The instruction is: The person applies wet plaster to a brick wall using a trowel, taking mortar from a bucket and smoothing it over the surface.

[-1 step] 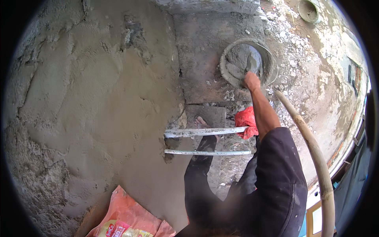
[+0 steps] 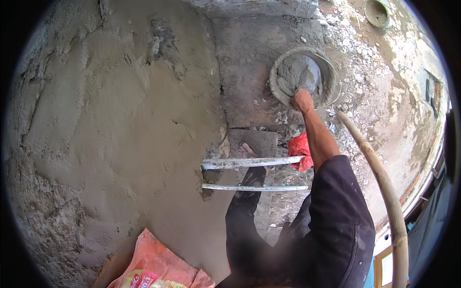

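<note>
My right hand (image 2: 303, 100) is closed at the near rim of a bucket (image 2: 274, 81), on a trowel whose blade is hidden in the mortar. Wet grey mortar (image 2: 294, 72) lies in the bucket, its right part smoother and shinier. The bucket has a thin wire handle hanging on its right side. To the left spreads a broad surface of fresh mortar (image 2: 125, 120), smooth in the middle and rough toward its left edge. My left hand is out of view.
Two pale pipes (image 2: 254, 162) jut out from the mortared surface across my legs. A red plastic bag (image 2: 299, 150) sits by the upper pipe. A bent wooden pole (image 2: 382, 177) stands at right, a red-orange sack (image 2: 158, 261) at lower left. Rubble (image 2: 350, 53) and another bucket (image 2: 376, 13) lie beyond.
My right hand has shifted slightly within the bucket's near side. The dark narrow part in front of the fist no longer shows, and the mortar surface has changed shape. The view has moved a little.
</note>
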The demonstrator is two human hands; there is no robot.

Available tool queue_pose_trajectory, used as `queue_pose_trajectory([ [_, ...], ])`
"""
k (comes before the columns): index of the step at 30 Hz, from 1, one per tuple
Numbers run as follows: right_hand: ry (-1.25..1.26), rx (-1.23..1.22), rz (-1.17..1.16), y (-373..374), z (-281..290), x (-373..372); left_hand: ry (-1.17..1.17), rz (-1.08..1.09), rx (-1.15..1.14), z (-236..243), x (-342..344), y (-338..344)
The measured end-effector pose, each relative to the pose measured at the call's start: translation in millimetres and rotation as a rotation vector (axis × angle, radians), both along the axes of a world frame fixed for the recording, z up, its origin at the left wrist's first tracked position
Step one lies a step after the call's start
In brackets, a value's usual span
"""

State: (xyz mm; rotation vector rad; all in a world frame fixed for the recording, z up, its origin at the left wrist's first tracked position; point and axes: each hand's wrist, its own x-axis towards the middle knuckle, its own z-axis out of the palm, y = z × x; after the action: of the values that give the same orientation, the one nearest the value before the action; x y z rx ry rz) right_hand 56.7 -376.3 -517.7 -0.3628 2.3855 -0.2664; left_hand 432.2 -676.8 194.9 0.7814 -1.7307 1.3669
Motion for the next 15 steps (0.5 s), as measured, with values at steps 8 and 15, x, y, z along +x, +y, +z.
queue_pose_trajectory([
  [8, -0.156, -0.537, -0.148, 51, 52, 37, -0.024, 0.035, -0.048, 11, 14, 5],
  [15, -0.36, -0.653, -0.568, 41, 78, 23, 0.004, 0.055, -0.115, 17, 29, 6],
])
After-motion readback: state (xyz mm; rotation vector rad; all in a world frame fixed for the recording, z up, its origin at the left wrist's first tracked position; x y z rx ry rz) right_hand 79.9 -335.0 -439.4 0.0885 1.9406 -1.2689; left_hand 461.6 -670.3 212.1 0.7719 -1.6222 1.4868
